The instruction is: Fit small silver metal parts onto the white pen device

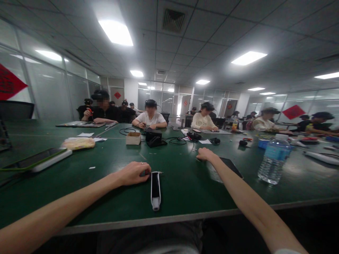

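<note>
My left hand [136, 173] rests on the green table, its fingers closed around a small tool with a red and dark handle [144, 173], which looks like a screwdriver. Touching or just beside those fingers lies a long, narrow white housing [155, 203] with a dark hollow inside. A thin metal tip shows past its far end. Farther forward, my right hand [205, 154] is closed with fingertips down on the tabletop. Whatever it pinches, if anything, is too small to make out. A dark flat panel [230, 166] lies beneath and beside my right forearm.
A water bottle [274, 160] stands at the right. Farther back are a small cardboard box [133, 138], a black case [154, 137] and cables [178, 140]. At left lie a green-framed panel [34, 158] and a wrapped package [78, 143]. Several people sit across the table.
</note>
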Demonstrator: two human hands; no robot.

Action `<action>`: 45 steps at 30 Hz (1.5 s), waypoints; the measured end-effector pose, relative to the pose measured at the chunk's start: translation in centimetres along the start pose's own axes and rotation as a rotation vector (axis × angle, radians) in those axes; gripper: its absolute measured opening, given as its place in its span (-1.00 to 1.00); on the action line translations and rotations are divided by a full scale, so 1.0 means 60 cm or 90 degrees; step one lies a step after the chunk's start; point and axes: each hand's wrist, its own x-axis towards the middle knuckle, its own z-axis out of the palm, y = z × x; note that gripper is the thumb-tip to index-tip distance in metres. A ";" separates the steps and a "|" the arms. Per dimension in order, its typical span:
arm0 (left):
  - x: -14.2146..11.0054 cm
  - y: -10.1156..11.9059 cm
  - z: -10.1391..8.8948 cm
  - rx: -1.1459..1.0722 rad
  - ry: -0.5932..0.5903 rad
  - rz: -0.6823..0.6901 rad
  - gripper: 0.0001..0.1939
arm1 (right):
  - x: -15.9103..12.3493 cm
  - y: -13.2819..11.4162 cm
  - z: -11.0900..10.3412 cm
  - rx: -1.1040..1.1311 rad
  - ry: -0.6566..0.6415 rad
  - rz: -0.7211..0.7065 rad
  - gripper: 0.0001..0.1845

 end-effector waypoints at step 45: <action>-0.007 0.016 0.002 0.043 0.133 0.017 -0.75 | -0.199 -0.295 -0.014 0.457 0.215 -0.528 -0.92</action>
